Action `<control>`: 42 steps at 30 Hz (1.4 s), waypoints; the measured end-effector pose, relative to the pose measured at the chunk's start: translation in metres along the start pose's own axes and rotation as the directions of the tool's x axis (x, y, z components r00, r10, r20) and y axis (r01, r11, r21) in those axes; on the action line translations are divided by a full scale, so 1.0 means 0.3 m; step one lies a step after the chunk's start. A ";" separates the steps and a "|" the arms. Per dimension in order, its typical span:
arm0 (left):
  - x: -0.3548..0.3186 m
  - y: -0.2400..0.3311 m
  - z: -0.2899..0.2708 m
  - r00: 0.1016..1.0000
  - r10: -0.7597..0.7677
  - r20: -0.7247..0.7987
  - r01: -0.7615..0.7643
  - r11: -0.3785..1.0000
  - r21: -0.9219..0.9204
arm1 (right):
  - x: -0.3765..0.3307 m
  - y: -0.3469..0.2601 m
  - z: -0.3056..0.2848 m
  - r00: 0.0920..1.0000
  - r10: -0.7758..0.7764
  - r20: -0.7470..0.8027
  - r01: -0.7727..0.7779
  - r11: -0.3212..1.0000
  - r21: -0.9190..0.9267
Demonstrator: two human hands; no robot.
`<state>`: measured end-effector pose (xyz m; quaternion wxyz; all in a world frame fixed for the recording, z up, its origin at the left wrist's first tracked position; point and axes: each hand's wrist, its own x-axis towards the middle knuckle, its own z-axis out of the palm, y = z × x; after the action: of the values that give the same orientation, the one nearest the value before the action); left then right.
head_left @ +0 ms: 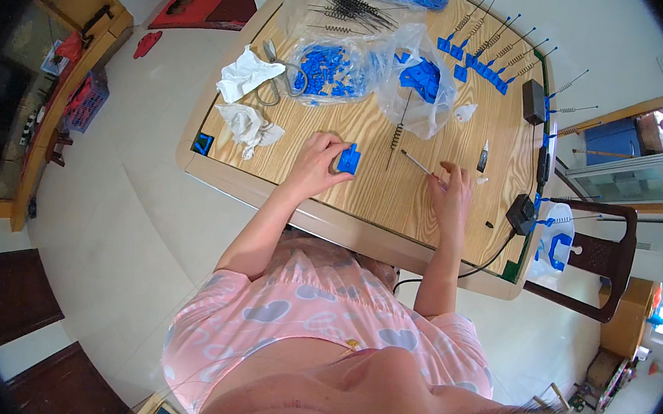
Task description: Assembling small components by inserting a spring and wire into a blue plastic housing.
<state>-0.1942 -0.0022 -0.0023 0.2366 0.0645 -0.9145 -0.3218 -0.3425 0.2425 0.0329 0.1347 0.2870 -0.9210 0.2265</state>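
Near the table's front edge, my left hand (321, 165) pinches a small blue plastic piece (349, 159) between thumb and fingers. To its right, my right hand (452, 195) has its fingers closed on a thin pen-like stick (417, 162); its dark tip points up and left. Between the hands, a little farther away, lies a black coiled spring wire (396, 138) with straight ends. Beyond it an open clear bag (444, 110) holds larger blue pieces (421, 79). Left of that bag, another clear bag holds many small blue parts (329, 71).
Crumpled white tissues (250, 129) and scissors (271, 64) lie at the left. Black spring wires (357, 8) lie in a heap at the back. Blue pieces with springs (485, 72) stand in a row at the far right, near a small tube (483, 156) and a black corded block (521, 214).
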 end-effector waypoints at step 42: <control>-0.012 -0.002 -0.025 0.996 0.018 -0.088 -0.030 0.990 -0.136 | 0.038 -0.323 0.141 0.869 -0.356 0.343 0.012 0.708 0.706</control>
<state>-0.1874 -0.0058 0.0012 0.2838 0.0510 -0.8799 -0.3777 -0.2995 0.1452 0.0337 -0.1774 0.4539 -0.7421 0.4603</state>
